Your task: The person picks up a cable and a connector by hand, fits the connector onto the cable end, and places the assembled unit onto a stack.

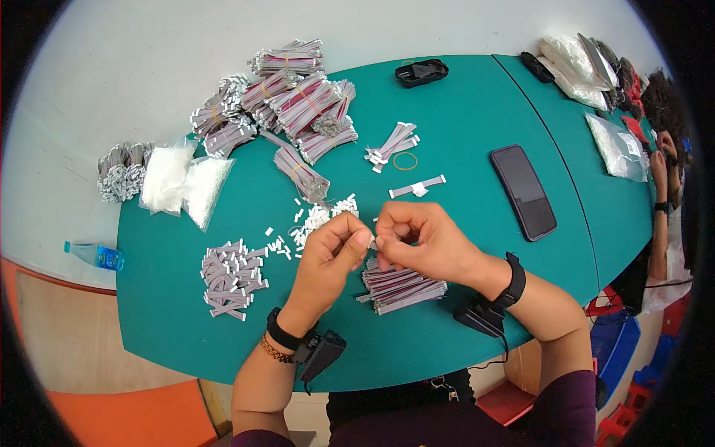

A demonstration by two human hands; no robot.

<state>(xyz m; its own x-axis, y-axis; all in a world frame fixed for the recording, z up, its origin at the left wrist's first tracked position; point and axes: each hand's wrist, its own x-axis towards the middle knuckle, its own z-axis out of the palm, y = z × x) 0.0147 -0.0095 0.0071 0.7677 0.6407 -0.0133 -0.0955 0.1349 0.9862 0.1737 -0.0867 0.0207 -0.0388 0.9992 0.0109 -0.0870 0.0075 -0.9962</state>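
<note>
My left hand (335, 249) and my right hand (424, 237) meet above the middle of the table, thumbs and forefingers pinched together. Between the fingertips shows a small end of a grey ribbon cable (374, 243); the fingers hide most of it. Right below my hands lies a stack of flat grey ribbon cables (402, 288). Just behind my left hand is a heap of small white connector housings (316, 221), some scattered to its left. A pile of short grey cables with white ends (232, 277) lies left of my left hand.
Bundled ribbon cables (305, 104) are heaped at the back left, beside clear bags of white parts (167, 179). A loose cable bunch (392, 145), a rubber band (405, 161) and a phone (523, 192) lie farther right. Another person's hands (659, 164) are at the far right.
</note>
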